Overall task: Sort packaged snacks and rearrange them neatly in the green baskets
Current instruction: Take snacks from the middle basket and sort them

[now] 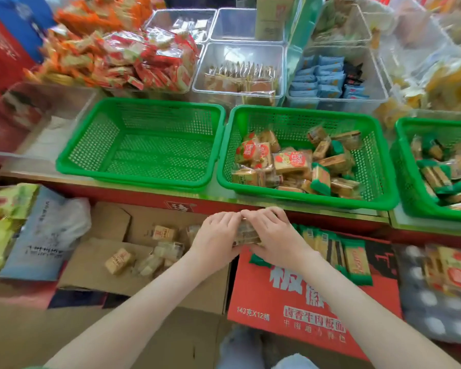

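The left hand [215,237] and right hand [276,235] meet with fingers curled round a small bundle of clear-wrapped tan snack packets [246,233], gripped between them. From the hands, a green perforated plastic basket [155,103] sits at 11 o'clock, a second green basket [304,111] at 1 o'clock holds a jumble of tan and green-ended packets [293,165], and a third green basket [403,171] sits at 2 o'clock. Loose tan packets [119,260] lie in the open brown cardboard box [91,265] at 9 o'clock, and a row of green-ended packets [355,259] rests on the red printed carton [253,296] at 3 o'clock.
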`<state>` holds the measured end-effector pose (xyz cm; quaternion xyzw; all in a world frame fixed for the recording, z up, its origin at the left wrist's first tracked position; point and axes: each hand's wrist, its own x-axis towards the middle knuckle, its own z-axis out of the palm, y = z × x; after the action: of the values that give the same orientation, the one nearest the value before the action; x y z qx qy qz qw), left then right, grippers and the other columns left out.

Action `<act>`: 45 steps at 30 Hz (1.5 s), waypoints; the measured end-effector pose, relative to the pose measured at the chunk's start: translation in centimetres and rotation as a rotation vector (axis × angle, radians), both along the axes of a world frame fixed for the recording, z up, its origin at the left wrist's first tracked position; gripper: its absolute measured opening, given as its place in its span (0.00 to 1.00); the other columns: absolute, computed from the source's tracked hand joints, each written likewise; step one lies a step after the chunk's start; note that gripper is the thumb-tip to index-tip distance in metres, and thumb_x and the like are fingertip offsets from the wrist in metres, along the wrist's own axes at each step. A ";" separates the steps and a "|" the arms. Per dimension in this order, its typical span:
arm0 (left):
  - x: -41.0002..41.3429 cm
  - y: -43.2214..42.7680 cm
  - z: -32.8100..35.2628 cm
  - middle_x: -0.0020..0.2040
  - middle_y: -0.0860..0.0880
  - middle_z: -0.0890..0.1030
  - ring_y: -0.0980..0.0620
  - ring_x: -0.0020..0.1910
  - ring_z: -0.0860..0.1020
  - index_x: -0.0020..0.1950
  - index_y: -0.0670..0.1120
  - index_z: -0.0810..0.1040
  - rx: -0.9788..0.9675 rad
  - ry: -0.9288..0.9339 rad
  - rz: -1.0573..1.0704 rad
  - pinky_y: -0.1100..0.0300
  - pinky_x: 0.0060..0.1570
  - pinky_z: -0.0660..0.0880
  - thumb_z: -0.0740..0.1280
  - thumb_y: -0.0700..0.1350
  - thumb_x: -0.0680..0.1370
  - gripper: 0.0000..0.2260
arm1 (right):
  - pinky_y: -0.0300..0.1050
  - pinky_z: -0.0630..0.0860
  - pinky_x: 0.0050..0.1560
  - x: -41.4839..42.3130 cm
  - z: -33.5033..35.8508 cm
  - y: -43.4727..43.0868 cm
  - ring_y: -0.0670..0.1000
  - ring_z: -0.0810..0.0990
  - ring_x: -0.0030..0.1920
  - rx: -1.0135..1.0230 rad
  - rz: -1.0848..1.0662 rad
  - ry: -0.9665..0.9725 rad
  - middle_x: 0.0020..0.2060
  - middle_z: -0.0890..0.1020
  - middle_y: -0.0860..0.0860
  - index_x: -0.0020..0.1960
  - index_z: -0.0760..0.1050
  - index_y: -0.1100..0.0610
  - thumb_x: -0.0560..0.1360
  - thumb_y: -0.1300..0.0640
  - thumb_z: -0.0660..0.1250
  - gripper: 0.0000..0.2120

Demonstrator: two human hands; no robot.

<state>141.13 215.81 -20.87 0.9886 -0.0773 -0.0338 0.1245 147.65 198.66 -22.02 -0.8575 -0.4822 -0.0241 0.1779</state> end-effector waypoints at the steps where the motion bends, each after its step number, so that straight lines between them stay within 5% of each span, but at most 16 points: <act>1: -1.3 0.7 -0.5 0.70 0.42 0.71 0.41 0.70 0.68 0.73 0.41 0.64 0.039 0.075 0.067 0.46 0.68 0.66 0.72 0.52 0.72 0.34 | 0.47 0.61 0.63 -0.9 -0.6 0.9 0.53 0.75 0.55 -0.022 -0.002 0.013 0.54 0.79 0.50 0.67 0.67 0.58 0.64 0.54 0.74 0.34; 3: -3.9 2.9 -2.0 0.79 0.44 0.52 0.44 0.78 0.50 0.79 0.47 0.49 0.132 0.239 0.197 0.42 0.74 0.52 0.62 0.59 0.78 0.37 | 0.47 0.63 0.61 -2.7 -2.0 2.7 0.55 0.77 0.52 -0.045 -0.023 0.051 0.52 0.80 0.51 0.68 0.66 0.58 0.62 0.53 0.76 0.37; 5: -6.2 5.7 -3.4 0.80 0.44 0.45 0.45 0.78 0.44 0.79 0.50 0.43 0.185 0.341 0.286 0.41 0.74 0.47 0.56 0.63 0.79 0.36 | 0.47 0.69 0.58 -4.0 -3.5 4.2 0.55 0.78 0.48 -0.062 -0.044 0.096 0.48 0.80 0.52 0.67 0.66 0.60 0.62 0.53 0.77 0.38; 8: -8.7 10.4 -6.3 0.79 0.42 0.46 0.43 0.78 0.46 0.79 0.50 0.42 0.213 0.431 0.366 0.41 0.74 0.47 0.55 0.62 0.80 0.35 | 0.48 0.78 0.47 -5.2 -5.9 6.9 0.54 0.77 0.45 -0.140 -0.125 0.210 0.44 0.79 0.52 0.69 0.66 0.63 0.66 0.51 0.76 0.37; 13: -10.1 17.6 -10.0 0.75 0.35 0.61 0.35 0.73 0.63 0.77 0.43 0.60 0.115 0.389 0.315 0.37 0.70 0.61 0.67 0.50 0.77 0.32 | 0.48 0.70 0.62 -5.0 -10.6 13.4 0.56 0.69 0.63 -0.236 -0.472 0.456 0.62 0.73 0.56 0.76 0.54 0.58 0.76 0.49 0.66 0.35; 16: -9.8 20.7 -12.2 0.78 0.38 0.53 0.39 0.77 0.53 0.79 0.44 0.51 0.122 0.420 0.252 0.45 0.74 0.50 0.58 0.50 0.82 0.29 | 0.50 0.67 0.66 -4.4 -13.7 17.5 0.58 0.66 0.67 -0.289 -0.555 0.475 0.66 0.70 0.57 0.76 0.54 0.59 0.78 0.49 0.64 0.33; 21: -8.0 23.6 -14.3 0.79 0.41 0.52 0.42 0.77 0.53 0.79 0.43 0.47 0.101 0.435 0.155 0.51 0.74 0.51 0.57 0.49 0.82 0.30 | 0.51 0.68 0.64 -4.1 -16.9 22.6 0.59 0.67 0.67 -0.440 -0.545 0.498 0.66 0.69 0.57 0.73 0.56 0.57 0.78 0.48 0.64 0.29; 27: -5.0 23.9 -12.6 0.74 0.40 0.64 0.41 0.72 0.65 0.76 0.39 0.61 -0.077 0.231 0.035 0.49 0.70 0.62 0.59 0.40 0.80 0.24 | 0.53 0.63 0.68 -4.2 -14.4 23.0 0.56 0.62 0.70 -0.406 -0.509 0.448 0.70 0.65 0.55 0.74 0.58 0.56 0.78 0.50 0.63 0.28; 30: -2.2 22.8 -11.0 0.61 0.39 0.78 0.41 0.56 0.78 0.65 0.37 0.75 -0.189 0.012 -0.089 0.48 0.54 0.78 0.68 0.35 0.71 0.21 | 0.53 0.63 0.69 -3.4 -11.5 22.0 0.58 0.65 0.69 -0.322 -0.488 0.413 0.70 0.67 0.56 0.73 0.62 0.60 0.78 0.53 0.63 0.26; 34: 2.4 19.5 -7.7 0.56 0.40 0.80 0.42 0.53 0.79 0.61 0.36 0.77 -0.231 -0.271 -0.232 0.51 0.53 0.77 0.69 0.35 0.71 0.19 | 0.56 0.77 0.52 -1.3 -7.9 19.5 0.59 0.76 0.52 -0.095 -0.499 0.222 0.52 0.79 0.58 0.60 0.74 0.64 0.72 0.60 0.69 0.18; 36: 4.6 17.4 -6.1 0.54 0.39 0.81 0.43 0.52 0.77 0.59 0.35 0.78 -0.217 -0.381 -0.240 0.50 0.51 0.78 0.64 0.37 0.74 0.15 | 0.52 0.77 0.43 -0.1 -5.8 18.0 0.56 0.75 0.43 0.006 -0.477 0.152 0.42 0.78 0.56 0.50 0.75 0.62 0.73 0.58 0.64 0.09; 39: 7.9 14.1 -4.0 0.48 0.40 0.80 0.44 0.48 0.73 0.56 0.34 0.78 -0.188 -0.539 -0.200 0.50 0.45 0.78 0.60 0.36 0.75 0.13 | 0.47 0.71 0.37 2.5 -2.9 15.2 0.55 0.72 0.36 0.114 -0.420 -0.037 0.34 0.74 0.55 0.40 0.74 0.62 0.75 0.58 0.60 0.09; 42: 11.2 11.1 -2.6 0.46 0.40 0.79 0.44 0.45 0.73 0.55 0.34 0.78 -0.198 -0.565 -0.147 0.50 0.45 0.74 0.59 0.37 0.75 0.13 | 0.46 0.69 0.42 6.4 -0.9 11.6 0.54 0.70 0.39 0.199 -0.505 -0.116 0.35 0.73 0.54 0.40 0.72 0.62 0.75 0.59 0.59 0.08; 45: 14.7 8.1 -2.1 0.48 0.40 0.79 0.41 0.44 0.77 0.57 0.37 0.79 -0.200 -0.433 -0.093 0.49 0.45 0.76 0.60 0.39 0.76 0.14 | 0.51 0.70 0.49 11.2 -0.8 7.6 0.59 0.74 0.48 0.106 -0.716 -0.021 0.45 0.77 0.57 0.51 0.74 0.62 0.75 0.58 0.62 0.09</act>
<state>155.84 223.95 -22.93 0.9509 -0.1508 0.1809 0.2007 158.88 206.26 -22.82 -0.9612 -0.1513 -0.1188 0.1976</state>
